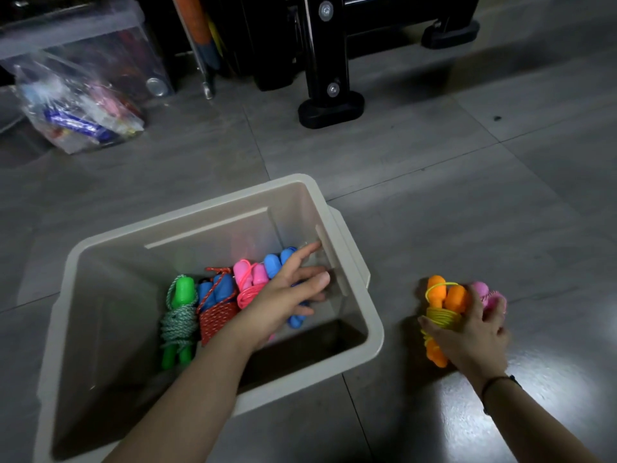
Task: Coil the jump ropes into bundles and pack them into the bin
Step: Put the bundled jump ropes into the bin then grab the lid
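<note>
Bin (376, 330) holds left hand (287, 302), fingers (317, 282) spread on blue bundle (272, 265); right of bin, right hand (477, 335) (fingers curled) grips orange bundle (444, 295) on floor (434, 162).

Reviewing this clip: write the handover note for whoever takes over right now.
Left hand: open, fingers resting on the blue-handled rope bundle inside the beige plastic bin.
Right hand: grips the orange-handled yellow-cord bundle on the grey tiled floor, fingers over a pink-handled bundle beside it.
Done: green-handled bundle, red-cord bundle, pink-cord bundle and the blue one lie binned.
Left: bin the two floor bundles.
</note>
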`<state>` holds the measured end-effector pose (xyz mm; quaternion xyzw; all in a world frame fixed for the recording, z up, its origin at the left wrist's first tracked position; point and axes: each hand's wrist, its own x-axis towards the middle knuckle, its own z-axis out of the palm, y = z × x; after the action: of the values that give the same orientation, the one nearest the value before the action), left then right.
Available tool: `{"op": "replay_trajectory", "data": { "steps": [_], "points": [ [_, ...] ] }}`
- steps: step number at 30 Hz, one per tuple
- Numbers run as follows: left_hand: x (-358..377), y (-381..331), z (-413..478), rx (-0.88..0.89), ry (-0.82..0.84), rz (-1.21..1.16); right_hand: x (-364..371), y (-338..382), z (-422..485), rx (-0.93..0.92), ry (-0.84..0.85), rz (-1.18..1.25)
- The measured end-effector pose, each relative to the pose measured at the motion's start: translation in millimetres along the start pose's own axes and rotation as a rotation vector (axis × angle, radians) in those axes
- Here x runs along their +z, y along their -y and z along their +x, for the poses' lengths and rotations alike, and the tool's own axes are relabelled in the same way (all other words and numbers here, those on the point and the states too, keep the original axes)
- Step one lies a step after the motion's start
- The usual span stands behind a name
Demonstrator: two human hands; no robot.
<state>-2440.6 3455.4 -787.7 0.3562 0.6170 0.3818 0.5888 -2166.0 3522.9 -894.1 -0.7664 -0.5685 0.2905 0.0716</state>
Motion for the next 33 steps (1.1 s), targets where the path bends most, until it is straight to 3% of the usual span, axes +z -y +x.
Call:
{"op": "replay_trajectory", "data": {
  "steps": [5,10,12,15,19,21,24,29,33],
  "points": [
    [2,2,-3,0.030,-0.036,-0.007,7,6,5,0.031,0.045,-0.137],
    [2,-1,-1,0.010,-0.032,-0.030,-1,6,11,0.014,-0.041,-0.077],
    [1,-2,0,-0.013,-0.026,-0.047,-13,13,12,0.009,0.001,0.088],
    [0,-3,-2,-0.011,-0.035,-0.070,-36,30,21,-0.171,-0.063,0.400],
    [-1,-20,-10,0.174,-0.103,-0.172,-94,149,-50,-0.604,-0.224,0.530],
    [0,-33,-16,0.303,-0.066,-0.339,-96,189,-89,-0.795,-0.126,0.417],
    [-2,-55,-34,0.343,0.050,-0.621,-74,208,-130,-0.990,0.055,0.249],
    [-30,-51,-48,0.267,0.026,-0.624,-66,192,-126,-1.042,0.581,0.529],
    [-35,-38,-48,0.176,0.052,-0.612,-38,182,-112,-1.000,0.576,0.664]
  ]
}}
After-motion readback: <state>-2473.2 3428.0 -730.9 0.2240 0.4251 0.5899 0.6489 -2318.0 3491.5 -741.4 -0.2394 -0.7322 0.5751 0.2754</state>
